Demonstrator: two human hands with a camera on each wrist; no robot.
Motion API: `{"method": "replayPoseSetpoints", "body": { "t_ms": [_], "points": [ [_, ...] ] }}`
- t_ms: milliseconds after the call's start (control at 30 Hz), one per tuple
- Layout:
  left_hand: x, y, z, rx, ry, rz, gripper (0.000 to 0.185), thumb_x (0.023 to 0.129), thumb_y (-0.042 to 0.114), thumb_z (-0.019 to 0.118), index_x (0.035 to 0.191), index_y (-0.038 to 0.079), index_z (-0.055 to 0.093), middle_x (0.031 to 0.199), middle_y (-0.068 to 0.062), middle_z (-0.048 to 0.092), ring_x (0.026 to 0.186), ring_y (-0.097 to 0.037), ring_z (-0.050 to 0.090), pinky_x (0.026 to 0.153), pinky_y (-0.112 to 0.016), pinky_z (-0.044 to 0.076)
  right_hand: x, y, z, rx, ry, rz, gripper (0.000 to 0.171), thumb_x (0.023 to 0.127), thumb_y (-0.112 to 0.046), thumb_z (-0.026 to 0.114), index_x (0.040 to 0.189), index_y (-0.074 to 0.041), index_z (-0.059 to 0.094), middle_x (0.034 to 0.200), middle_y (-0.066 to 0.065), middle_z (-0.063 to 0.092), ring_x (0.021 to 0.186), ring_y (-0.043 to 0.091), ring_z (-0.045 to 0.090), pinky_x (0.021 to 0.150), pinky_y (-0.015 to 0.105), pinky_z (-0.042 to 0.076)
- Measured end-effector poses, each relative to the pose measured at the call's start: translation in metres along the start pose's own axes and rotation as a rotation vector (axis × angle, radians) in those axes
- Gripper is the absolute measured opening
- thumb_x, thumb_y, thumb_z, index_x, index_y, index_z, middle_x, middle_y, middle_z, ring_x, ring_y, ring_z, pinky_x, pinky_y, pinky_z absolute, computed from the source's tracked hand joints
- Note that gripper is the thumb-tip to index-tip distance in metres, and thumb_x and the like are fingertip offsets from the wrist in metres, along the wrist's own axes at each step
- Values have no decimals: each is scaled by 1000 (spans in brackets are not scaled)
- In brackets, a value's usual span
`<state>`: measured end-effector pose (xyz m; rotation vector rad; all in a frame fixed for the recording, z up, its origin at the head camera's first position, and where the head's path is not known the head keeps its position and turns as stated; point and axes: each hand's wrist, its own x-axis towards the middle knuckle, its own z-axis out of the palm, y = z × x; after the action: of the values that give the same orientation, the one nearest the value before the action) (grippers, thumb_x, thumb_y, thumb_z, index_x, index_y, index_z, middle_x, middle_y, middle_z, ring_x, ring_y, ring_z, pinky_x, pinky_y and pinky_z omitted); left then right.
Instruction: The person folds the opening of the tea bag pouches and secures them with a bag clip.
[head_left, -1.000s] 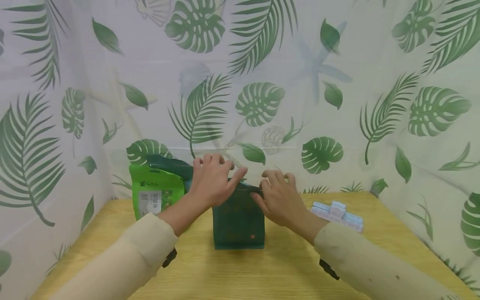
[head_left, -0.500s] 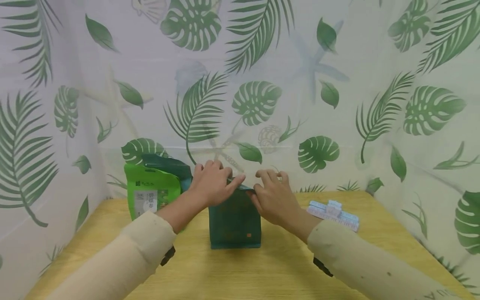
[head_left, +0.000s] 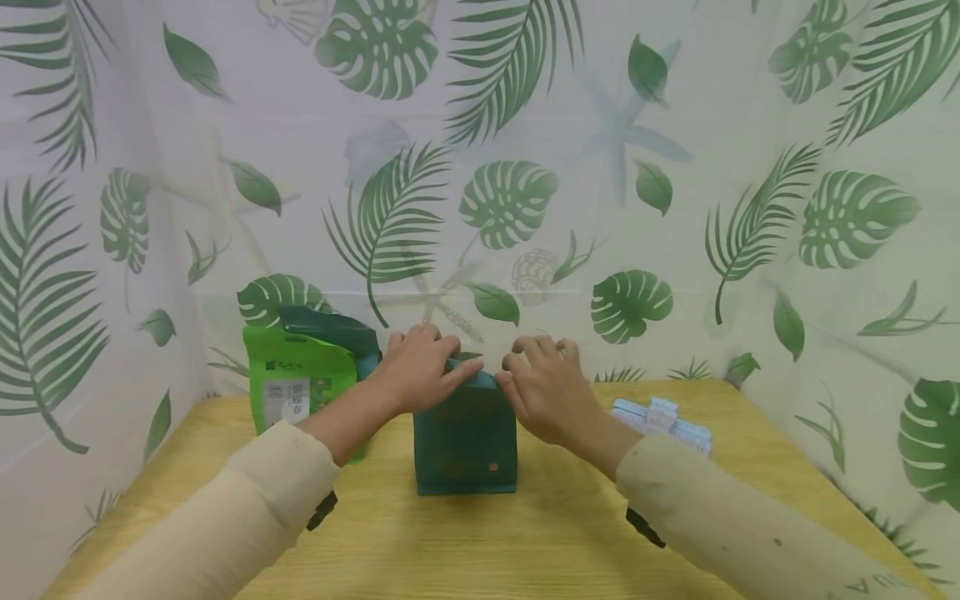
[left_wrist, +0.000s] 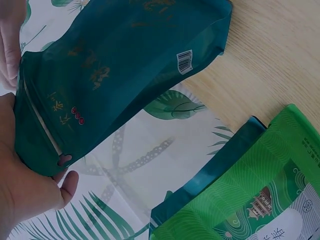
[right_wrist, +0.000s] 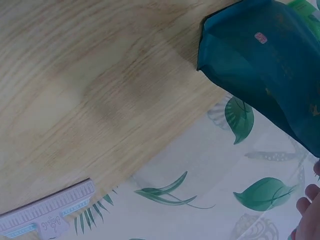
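Observation:
A dark green tea pouch [head_left: 467, 446] stands upright on the table between my hands, a small orange mark low on its front. My left hand [head_left: 416, 371] grips its top left, thumb along the front of the mouth and fingers behind. At the top right corner, my right hand [head_left: 547, 387] pinches the edge with its thumb and fingers. The left wrist view shows this pouch [left_wrist: 125, 65] with gold writing, a barcode and a pale strip near its top edge. In the right wrist view, only the fingers [right_wrist: 310, 210] of my right hand show at the edge.
Left of the pouch stands a bright green tea pouch [head_left: 300, 375], with another dark green pouch [head_left: 337, 329] behind it. A pale ruler-like sealing clip [head_left: 663, 421] lies on the wooden table [head_left: 480, 550] at right. Leaf-printed cloth [head_left: 480, 125] surrounds the table's back and sides.
The pouch's top edge has shifted under my fingers, and more of its lighter teal upper part shows. My left hand has sunk slightly. The whole view has drifted a little.

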<state>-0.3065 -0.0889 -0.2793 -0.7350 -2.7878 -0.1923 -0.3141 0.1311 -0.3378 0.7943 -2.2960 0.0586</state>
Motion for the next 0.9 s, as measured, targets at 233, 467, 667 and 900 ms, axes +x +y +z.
{"method": "replayPoseSetpoints", "body": {
  "t_ms": [233, 467, 667, 900],
  "points": [
    [0, -6, 3, 11, 105, 147, 35, 100, 49, 54, 104, 18, 70, 95, 0, 67, 90, -21, 62, 87, -50, 41, -3, -4, 8, -37, -24, -64, 38, 107, -40, 41, 94, -13, 64, 106, 8, 61, 105, 30, 57, 89, 57, 41],
    [5, -10, 8, 109, 210, 247, 36, 98, 43, 59, 70, 22, 52, 61, 9, 53, 64, -13, 52, 74, -40, 35, -1, -1, 21, -89, 173, -182, 54, 103, -50, 37, 78, -10, 63, 83, 4, 60, 78, 25, 58, 74, 46, 46],
    [5, -12, 11, 121, 229, 253, 35, 97, 43, 59, 70, 21, 52, 59, 8, 49, 59, -14, 42, 67, -34, 28, -5, 2, 23, -79, 171, -193, 57, 106, -49, 27, 80, -11, 60, 78, 3, 58, 73, 24, 56, 71, 43, 44],
    [5, -12, 14, 103, 290, 299, 32, 95, 40, 63, 71, 20, 56, 59, 6, 53, 57, -15, 43, 59, -30, 27, -16, 24, 13, -107, 47, -132, 63, 109, -48, 15, 88, -10, 61, 86, 6, 63, 85, 28, 61, 78, 47, 46]
  ]
}}
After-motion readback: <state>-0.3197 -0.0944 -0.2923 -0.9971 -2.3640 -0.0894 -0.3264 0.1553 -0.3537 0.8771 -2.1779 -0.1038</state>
